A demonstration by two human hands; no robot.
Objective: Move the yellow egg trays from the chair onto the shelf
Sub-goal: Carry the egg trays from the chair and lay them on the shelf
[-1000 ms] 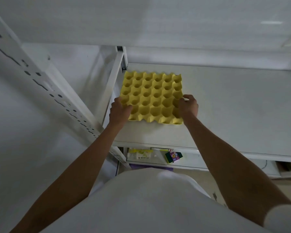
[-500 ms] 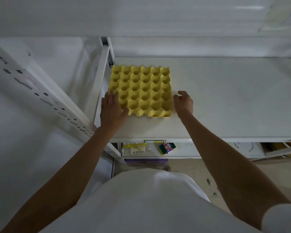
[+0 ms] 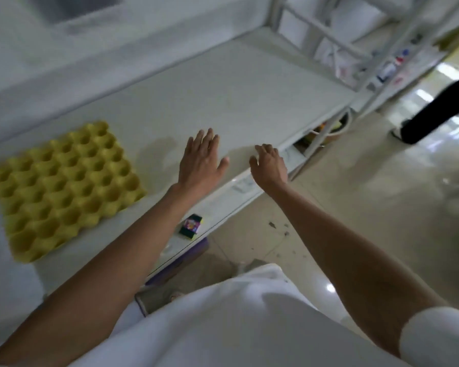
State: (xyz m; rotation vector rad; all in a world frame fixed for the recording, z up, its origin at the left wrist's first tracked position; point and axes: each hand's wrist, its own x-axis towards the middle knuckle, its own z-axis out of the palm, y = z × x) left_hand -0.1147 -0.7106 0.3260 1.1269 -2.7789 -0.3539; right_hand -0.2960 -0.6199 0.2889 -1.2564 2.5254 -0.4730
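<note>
A: Where is the shelf point(image 3: 249, 83)?
B: Under both hands; it is white and wide.
A: And the tray point(image 3: 64, 186)?
B: It lies flat on the shelf, well to the left of the left hand point(image 3: 200, 161), not touched.
A: The hands?
B: The left is spread flat, holding nothing. The right hand point(image 3: 269, 165) is loose and empty, over the front edge.
</note>
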